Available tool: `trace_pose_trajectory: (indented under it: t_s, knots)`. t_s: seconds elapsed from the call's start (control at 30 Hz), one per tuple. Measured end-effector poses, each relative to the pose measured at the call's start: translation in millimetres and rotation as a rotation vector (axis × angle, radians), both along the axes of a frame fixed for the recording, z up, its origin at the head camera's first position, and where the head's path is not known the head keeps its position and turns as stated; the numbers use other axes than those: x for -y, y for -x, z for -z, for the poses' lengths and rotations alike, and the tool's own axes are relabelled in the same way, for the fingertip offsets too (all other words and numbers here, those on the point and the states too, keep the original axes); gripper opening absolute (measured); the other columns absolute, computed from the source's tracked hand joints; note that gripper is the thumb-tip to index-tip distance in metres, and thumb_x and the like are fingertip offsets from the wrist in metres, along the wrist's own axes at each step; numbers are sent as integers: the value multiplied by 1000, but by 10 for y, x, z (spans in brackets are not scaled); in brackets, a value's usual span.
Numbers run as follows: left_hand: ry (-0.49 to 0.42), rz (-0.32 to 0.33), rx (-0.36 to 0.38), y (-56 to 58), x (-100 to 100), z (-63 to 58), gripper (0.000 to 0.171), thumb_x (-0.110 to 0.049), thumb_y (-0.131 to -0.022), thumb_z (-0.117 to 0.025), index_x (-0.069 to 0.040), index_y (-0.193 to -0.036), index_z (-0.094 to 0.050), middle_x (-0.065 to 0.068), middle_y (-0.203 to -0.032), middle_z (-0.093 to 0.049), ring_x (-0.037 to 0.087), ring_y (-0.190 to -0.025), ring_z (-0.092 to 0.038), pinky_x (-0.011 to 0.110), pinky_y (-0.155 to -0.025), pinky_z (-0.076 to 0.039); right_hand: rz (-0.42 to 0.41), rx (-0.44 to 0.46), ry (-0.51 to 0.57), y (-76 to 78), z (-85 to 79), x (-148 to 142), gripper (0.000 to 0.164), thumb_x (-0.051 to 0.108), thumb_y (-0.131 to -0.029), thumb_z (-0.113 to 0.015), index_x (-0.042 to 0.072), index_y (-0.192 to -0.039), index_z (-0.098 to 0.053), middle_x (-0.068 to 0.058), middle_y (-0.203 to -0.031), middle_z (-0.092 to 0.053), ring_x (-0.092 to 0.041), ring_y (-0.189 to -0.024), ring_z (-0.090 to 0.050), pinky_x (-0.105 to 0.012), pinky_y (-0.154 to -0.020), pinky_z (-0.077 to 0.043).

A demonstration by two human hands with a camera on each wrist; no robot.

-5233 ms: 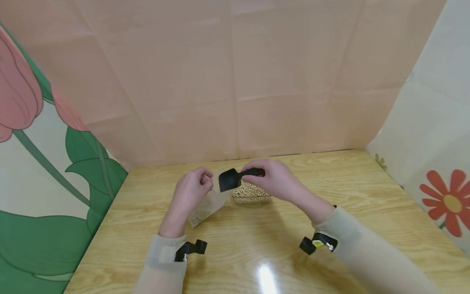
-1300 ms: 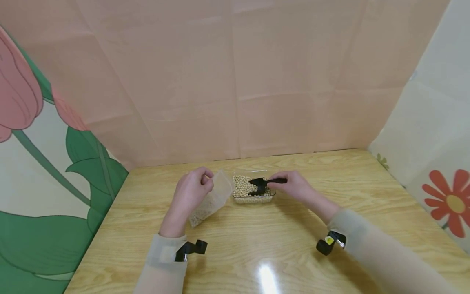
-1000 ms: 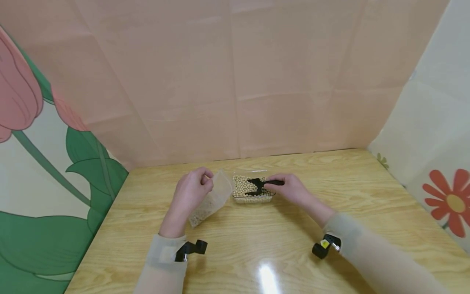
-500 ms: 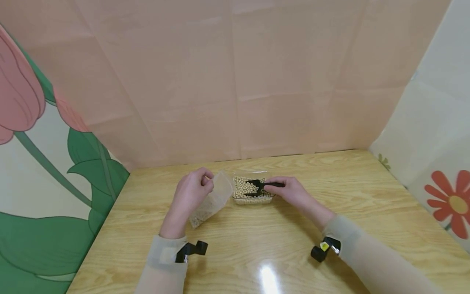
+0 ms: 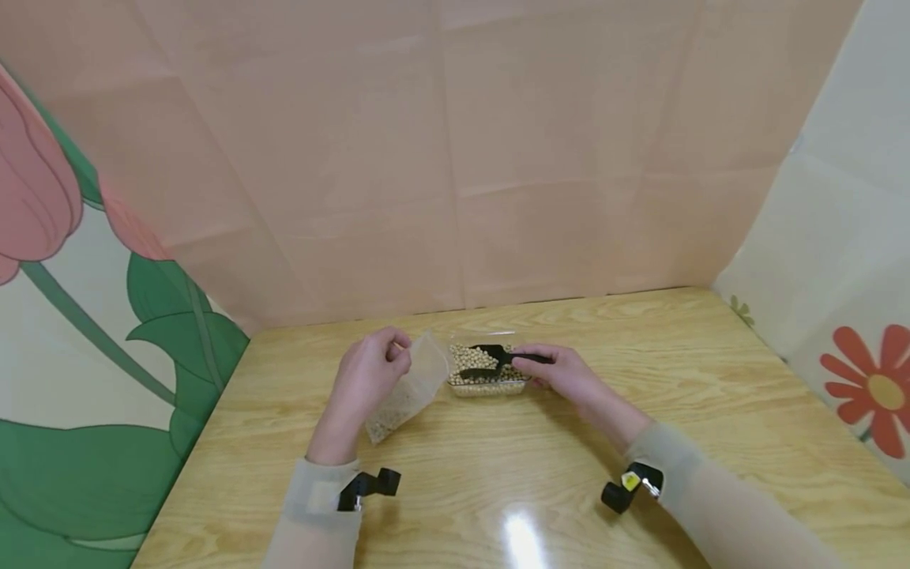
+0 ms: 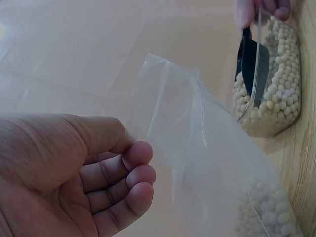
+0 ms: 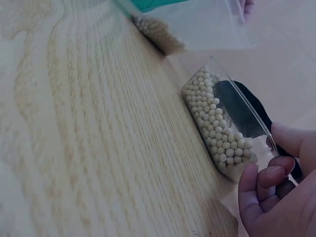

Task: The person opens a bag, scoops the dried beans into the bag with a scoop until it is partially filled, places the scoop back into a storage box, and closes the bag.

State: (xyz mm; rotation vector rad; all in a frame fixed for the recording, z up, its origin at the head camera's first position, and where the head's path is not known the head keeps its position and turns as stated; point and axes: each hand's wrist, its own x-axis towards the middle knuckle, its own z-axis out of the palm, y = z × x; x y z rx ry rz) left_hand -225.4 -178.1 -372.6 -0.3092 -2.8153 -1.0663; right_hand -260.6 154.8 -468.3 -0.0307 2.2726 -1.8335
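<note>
My left hand pinches the top edge of a clear plastic bag between thumb and forefinger. The bag leans with its mouth spread, and soybeans lie in its bottom. Beside it on the right stands a clear rectangular container of soybeans. With thumb and fingers my right hand holds the handle of a black scoop at the container's right end. The scoop's blade is in the container among the soybeans, with some lying on it. In the right wrist view the blade shows through the clear wall.
Everything rests on a wood-grain table. A pink sheet hangs at its back edge, with flower-printed panels at left and right. Each wrist wears a small black camera mount.
At 5.2 seconds ago the scoop was tipped at the bag's mouth; now it is back in the container. Over the last second it has slid slightly left among the soybeans. The left hand stays put.
</note>
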Motion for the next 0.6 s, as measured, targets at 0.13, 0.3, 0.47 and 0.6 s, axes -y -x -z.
trace_pose_trajectory:
  t_s: [0.13,0.3,0.47,0.6]
  knots:
    - [3,2,-2,2,1,1,19,-6,-105,-64,-5,-120,-76,-2,-83,-71,18,-60,-56,35,-60,-47,0,23,58,-19,17,-18,50,32,-103,-81,9,-146,-71,-4,-103,-73,-16,-85,-64,-27,-70,-51]
    - [7,6,-2,7,3,14,19,-5,-104,-65,-4,-120,-76,-1,-82,-71,18,-60,-57,36,-60,-47,4,56,146,-44,27,-37,54,28,-105,-79,2,-151,-64,0,-107,-75,-12,-89,-68,-27,-81,-56]
    - [3,-3,10,3,-5,6,17,-7,-106,-66,-5,-119,-76,-1,-82,-70,18,-62,-58,36,-60,-47,15,80,239,-56,30,-64,59,27,-107,-77,0,-155,-59,3,-101,-72,-7,-78,-62,-31,-92,-59]
    - [4,-8,17,1,-11,0,16,-9,-106,-66,-6,-119,-75,-1,-82,-70,19,-62,-58,36,-61,-48,3,67,273,-54,31,-96,57,27,-107,-77,2,-155,-60,7,-77,-56,-7,-64,-46,-33,-96,-59]
